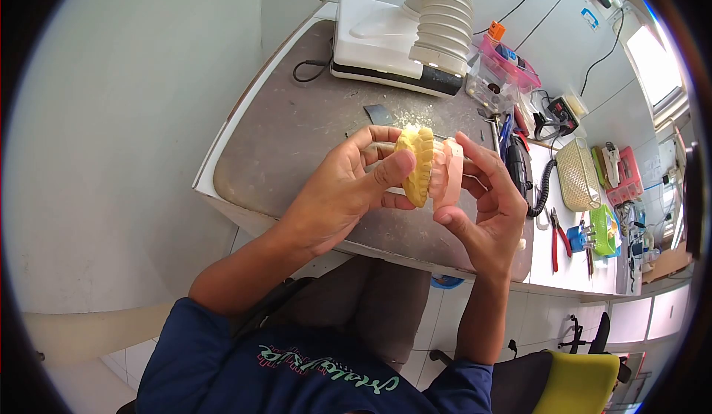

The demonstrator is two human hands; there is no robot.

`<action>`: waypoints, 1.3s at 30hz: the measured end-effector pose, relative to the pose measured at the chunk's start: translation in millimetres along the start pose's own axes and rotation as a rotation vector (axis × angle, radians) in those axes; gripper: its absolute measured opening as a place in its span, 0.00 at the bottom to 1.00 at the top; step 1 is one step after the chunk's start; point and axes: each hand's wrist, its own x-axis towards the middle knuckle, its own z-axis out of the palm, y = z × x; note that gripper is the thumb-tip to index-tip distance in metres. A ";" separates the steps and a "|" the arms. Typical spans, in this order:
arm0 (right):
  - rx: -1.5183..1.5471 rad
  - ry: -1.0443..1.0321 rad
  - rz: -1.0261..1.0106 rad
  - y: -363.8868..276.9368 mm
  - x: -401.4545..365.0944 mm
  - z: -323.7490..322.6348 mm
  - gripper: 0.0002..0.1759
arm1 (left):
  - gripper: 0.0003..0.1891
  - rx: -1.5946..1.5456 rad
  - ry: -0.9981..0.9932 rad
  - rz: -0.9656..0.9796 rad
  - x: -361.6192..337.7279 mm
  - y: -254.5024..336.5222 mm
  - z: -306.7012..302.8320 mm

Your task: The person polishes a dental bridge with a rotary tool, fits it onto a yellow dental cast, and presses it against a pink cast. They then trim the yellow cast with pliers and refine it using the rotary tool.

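In my left hand [356, 177] is a yellow dental cast [421, 166], its row of teeth turned to the right. The thumb presses its near face and the fingers curl behind it. My right hand [489, 203] grips a pink dental cast [449, 173] between thumb and fingers. The two casts are held upright, tooth sides facing, right against each other over the worktop. Part of the pink cast's teeth is hidden behind the yellow one.
Pale crumbs [423, 114] and a small dark plate [378, 114] lie on the brown mat [274, 143]. Behind stands a white dust extractor [374, 40] with a ribbed hose [443, 25]. To the right are red-handled pliers [555, 247], a cream basket [576, 177] and a green basket [604, 230].
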 end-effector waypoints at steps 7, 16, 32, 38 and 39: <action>-0.008 0.015 -0.005 1.8 -1.2 1.4 0.47 | 0.41 0.011 -0.005 0.004 -0.3 -0.5 -1.2; -0.006 0.043 -0.003 4.8 -2.8 3.3 0.49 | 0.41 0.008 0.004 0.004 0.2 -1.2 -1.5; -0.013 0.073 -0.026 6.7 -2.6 7.2 0.46 | 0.37 0.036 0.005 -0.006 0.5 -3.2 -2.9; -0.043 0.073 -0.057 7.0 -2.7 7.1 0.45 | 0.35 0.019 -0.009 -0.003 0.0 -4.0 -3.3; -0.044 0.074 -0.056 7.2 -3.0 7.1 0.45 | 0.35 0.023 -0.016 0.000 -0.4 -2.1 -2.1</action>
